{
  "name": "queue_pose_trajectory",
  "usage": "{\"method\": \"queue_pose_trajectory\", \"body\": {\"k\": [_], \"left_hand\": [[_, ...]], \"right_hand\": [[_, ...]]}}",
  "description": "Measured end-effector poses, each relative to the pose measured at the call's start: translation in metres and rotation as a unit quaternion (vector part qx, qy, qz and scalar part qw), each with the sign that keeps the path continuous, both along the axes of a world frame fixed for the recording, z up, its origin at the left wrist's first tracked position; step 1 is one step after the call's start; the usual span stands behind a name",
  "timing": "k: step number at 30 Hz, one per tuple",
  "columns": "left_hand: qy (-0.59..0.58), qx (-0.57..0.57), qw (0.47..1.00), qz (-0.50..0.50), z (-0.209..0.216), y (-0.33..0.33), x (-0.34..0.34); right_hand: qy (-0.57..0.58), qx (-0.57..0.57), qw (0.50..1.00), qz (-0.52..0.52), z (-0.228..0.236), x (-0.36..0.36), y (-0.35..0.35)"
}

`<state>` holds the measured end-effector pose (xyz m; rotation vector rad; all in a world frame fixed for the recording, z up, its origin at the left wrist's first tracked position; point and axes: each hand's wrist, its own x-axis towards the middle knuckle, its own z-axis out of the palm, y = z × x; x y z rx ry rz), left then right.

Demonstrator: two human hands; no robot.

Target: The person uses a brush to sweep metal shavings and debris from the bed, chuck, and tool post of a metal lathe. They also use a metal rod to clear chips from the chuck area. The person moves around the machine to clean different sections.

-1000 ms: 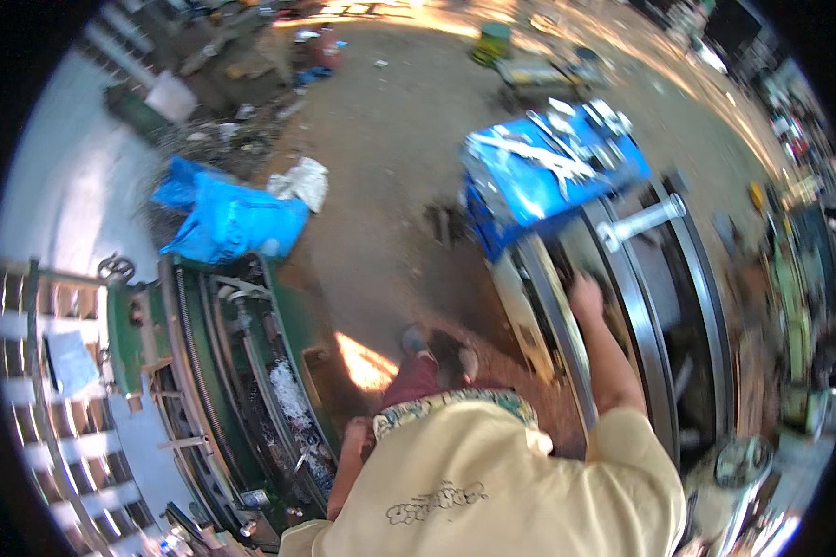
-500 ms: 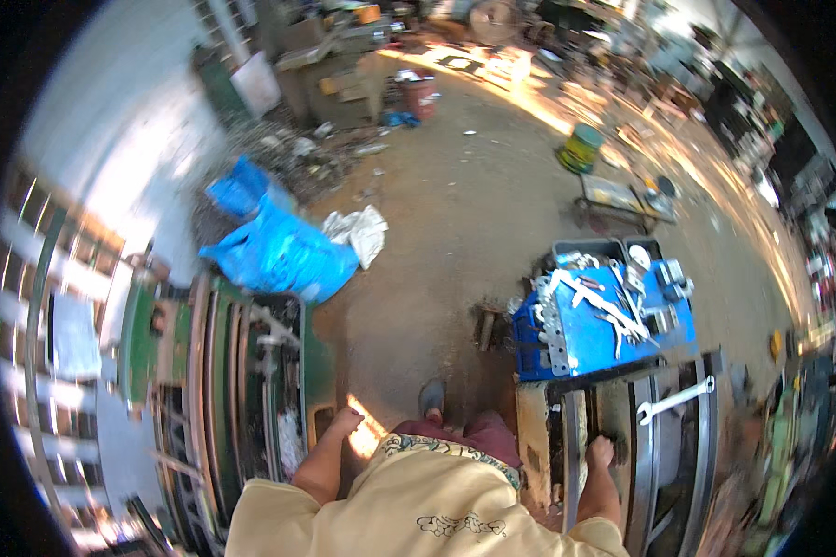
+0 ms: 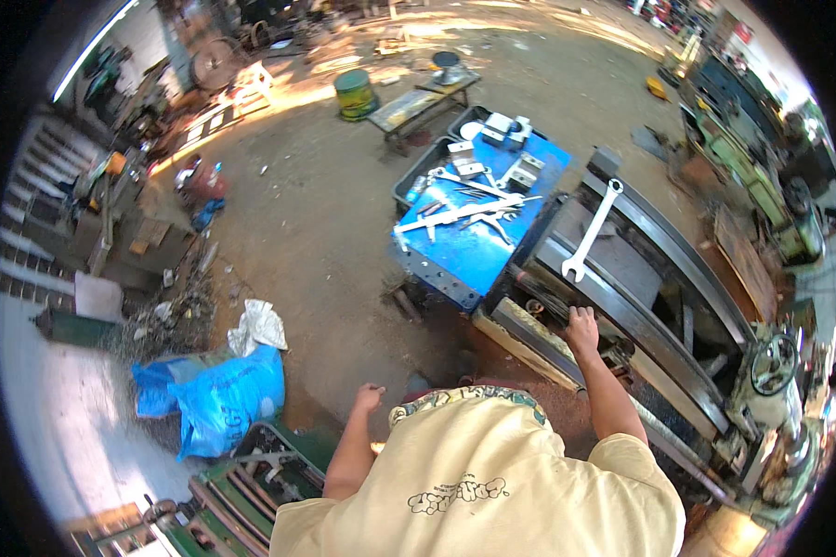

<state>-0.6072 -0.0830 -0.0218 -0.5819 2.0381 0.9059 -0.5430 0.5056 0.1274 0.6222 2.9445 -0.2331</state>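
"Where was the long silver metal wrench (image 3: 594,230)?"
"Across the dark steel rails (image 3: 627,306) at right, just beyond the right hand (image 3: 582,332)."
"Was that gripping?"
"Couldn't tell, nor for the left hand (image 3: 370,397), near and lower."

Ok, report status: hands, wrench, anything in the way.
Left hand, nothing visible held. Right hand beside steel rails, grip unclear. Wrench lying across them, uncovered. Blue-topped table at rails' far end, not blocking wrench.

Blue sack (image 3: 235,392), white cloth (image 3: 257,327), drum (image 3: 353,97) — mostly green
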Motion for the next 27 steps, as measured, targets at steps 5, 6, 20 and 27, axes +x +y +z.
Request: {"method": "queue_pose_trajectory", "body": {"k": [5,6,20,27], "left_hand": [[0.216,0.025,0.943,-0.253,0.041,0.119,-0.044],[0.24,0.055,0.926,-0.287,0.06,0.145,-0.057],[0.455,0.188,0.459,-0.739,0.203,0.319,-0.037],[0.192,0.129,0.485,-0.843,0.223,0.377,0.126]], "right_hand": [[0.211,0.064,0.972,0.081,0.015,0.05,0.018],[0.2,0.035,0.977,0.064,0.016,0.058,0.015],[0.086,-0.042,0.994,-0.056,0.126,0.211,-0.125],[0.241,0.009,0.843,-0.48,0.141,0.35,-0.187]]}}
